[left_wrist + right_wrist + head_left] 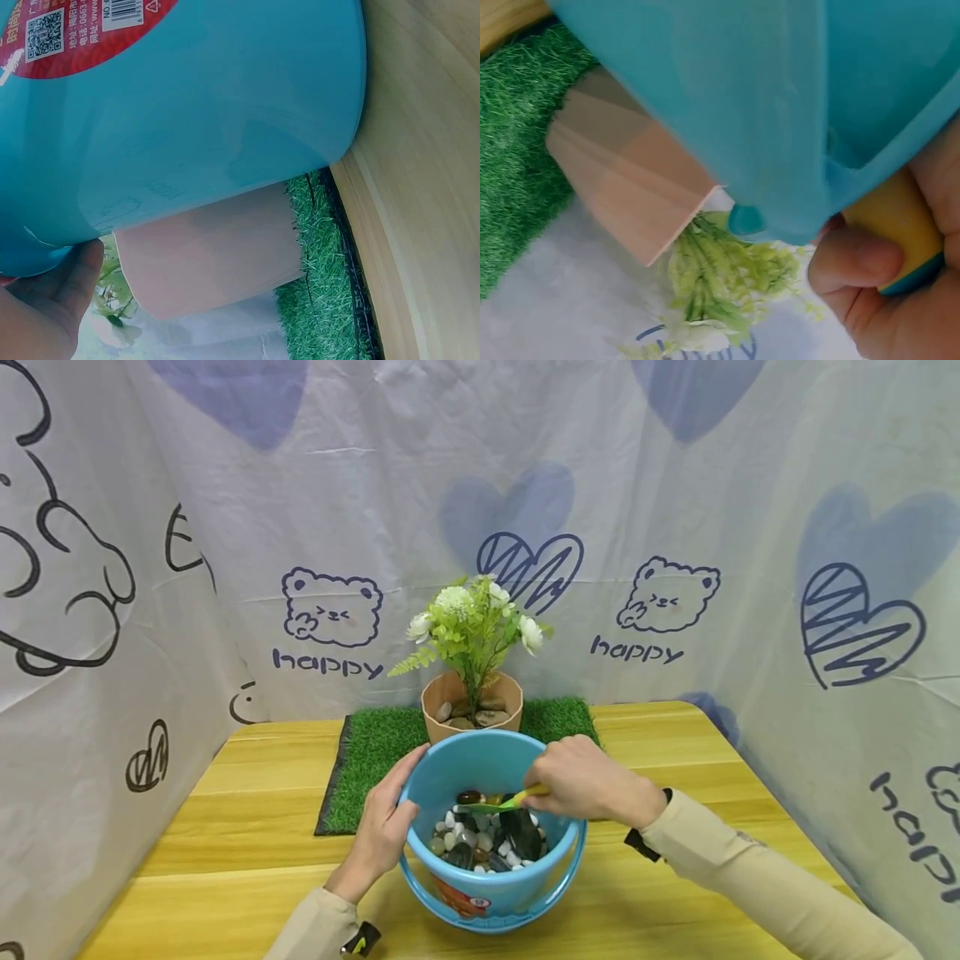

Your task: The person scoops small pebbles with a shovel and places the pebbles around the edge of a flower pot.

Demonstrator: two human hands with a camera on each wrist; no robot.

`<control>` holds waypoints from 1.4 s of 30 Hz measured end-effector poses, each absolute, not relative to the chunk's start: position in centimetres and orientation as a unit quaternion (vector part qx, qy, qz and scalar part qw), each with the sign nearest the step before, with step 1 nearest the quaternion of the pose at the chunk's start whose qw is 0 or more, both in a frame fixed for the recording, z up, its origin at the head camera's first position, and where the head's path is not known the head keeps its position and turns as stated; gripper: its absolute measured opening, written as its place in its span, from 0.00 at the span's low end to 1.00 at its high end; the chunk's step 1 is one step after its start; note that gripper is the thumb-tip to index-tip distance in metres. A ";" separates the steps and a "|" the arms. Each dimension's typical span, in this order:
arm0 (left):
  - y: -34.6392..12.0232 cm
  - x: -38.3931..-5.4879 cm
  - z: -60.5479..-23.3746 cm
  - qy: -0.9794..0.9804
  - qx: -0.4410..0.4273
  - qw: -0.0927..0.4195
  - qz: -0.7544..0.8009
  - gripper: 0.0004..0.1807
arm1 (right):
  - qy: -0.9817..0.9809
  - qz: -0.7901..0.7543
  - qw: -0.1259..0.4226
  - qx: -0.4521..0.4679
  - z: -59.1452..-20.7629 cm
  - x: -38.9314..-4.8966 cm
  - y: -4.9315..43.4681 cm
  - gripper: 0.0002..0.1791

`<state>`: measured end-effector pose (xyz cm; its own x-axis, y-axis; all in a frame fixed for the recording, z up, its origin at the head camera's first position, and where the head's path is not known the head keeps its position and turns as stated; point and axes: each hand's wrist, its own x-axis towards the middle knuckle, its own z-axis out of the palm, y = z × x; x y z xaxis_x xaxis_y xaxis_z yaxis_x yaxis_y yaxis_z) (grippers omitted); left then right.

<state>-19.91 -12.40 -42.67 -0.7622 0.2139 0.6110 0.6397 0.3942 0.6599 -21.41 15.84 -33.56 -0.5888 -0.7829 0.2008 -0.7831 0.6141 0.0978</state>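
A light blue bucket (487, 760) with a carrying handle stands on the wooden table, holding white, brown and black pebbles (465, 839). My left hand (382, 827) grips its left rim, thumb at the edge and fingers along the outer wall. In the left wrist view, fingertips touch the bucket wall (202, 112) under the lip. Over the right rim reaches my right hand (585, 781), gripping a small trowel (487, 807) with a green blade. The blade lies low over the stones. The right wrist view shows the thumb against its yellow handle (900, 217).
Behind the bucket, a peach flowerpot (435, 731) with stones and white artificial flowers (455, 602) stands on a green turf mat (375, 752). The wooden table (225, 877) extends to both sides. Printed white cloth (420, 510) encloses the back and sides.
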 end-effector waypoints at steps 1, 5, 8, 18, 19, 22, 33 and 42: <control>-12.4 -19.9 -42.7 -0.805 -0.265 0.220 -0.483 0.38 | -0.893 0.000 0.113 0.437 -33.5 -21.4 15.8 0.15; -12.4 -19.9 -42.7 -0.804 -0.267 0.220 -0.484 0.38 | -0.894 -0.005 0.112 0.434 -33.0 -21.0 15.3 0.21; -12.4 -19.9 -42.8 -0.802 -0.268 0.221 -0.485 0.38 | -0.894 -0.015 0.113 0.434 -32.5 -20.6 14.8 0.24; -12.5 -19.9 -42.8 -0.803 -0.262 0.221 -0.487 0.39 | -0.902 -0.043 0.109 0.415 -30.5 -19.4 12.0 0.35; -12.5 -19.9 -42.8 -0.803 -0.262 0.222 -0.487 0.39 | -0.903 -0.050 0.110 0.411 -30.5 -19.2 11.6 0.35; -12.5 -19.9 -42.9 -0.804 -0.263 0.221 -0.486 0.39 | -0.904 -0.073 0.125 0.403 -30.5 -18.5 10.6 0.33; -12.6 -19.9 -42.7 -0.805 -0.256 0.220 -0.488 0.39 | -0.905 -0.081 0.138 0.394 -30.4 -18.9 10.1 0.35; -12.3 -19.8 -42.7 -0.806 -0.254 0.217 -0.488 0.39 | -0.913 -0.077 0.114 0.384 -31.1 -20.1 11.2 0.36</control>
